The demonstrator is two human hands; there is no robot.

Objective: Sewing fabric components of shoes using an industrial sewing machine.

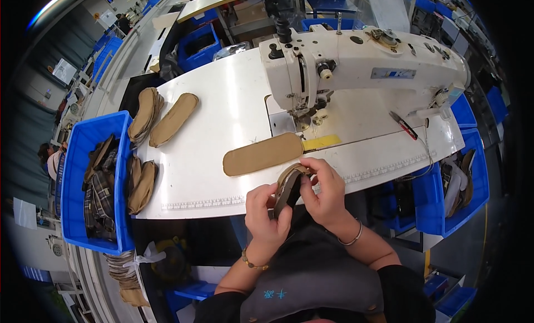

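Both of my hands hold a curved tan fabric strip with a zipper and a dark inner side (287,190), just above the table's front edge. My left hand (263,218) pinches its near left end between thumb and fingers. On the far right end, my right hand (324,190) is closed with thumb and fingertips. Just beyond the strip lies a flat tan fabric panel with rounded ends (262,154). The white sewing machine (356,67) stands behind the panel, its needle area (306,114) to the far right of my hands.
More tan pieces lie stacked (146,114) and single (174,120) at the table's left. A blue bin (125,173) holds plaid and tan fabric. Red-handled thread snips (404,126) and a yellow strip (322,142) rest by the machine. Another blue bin (479,200) stands right.
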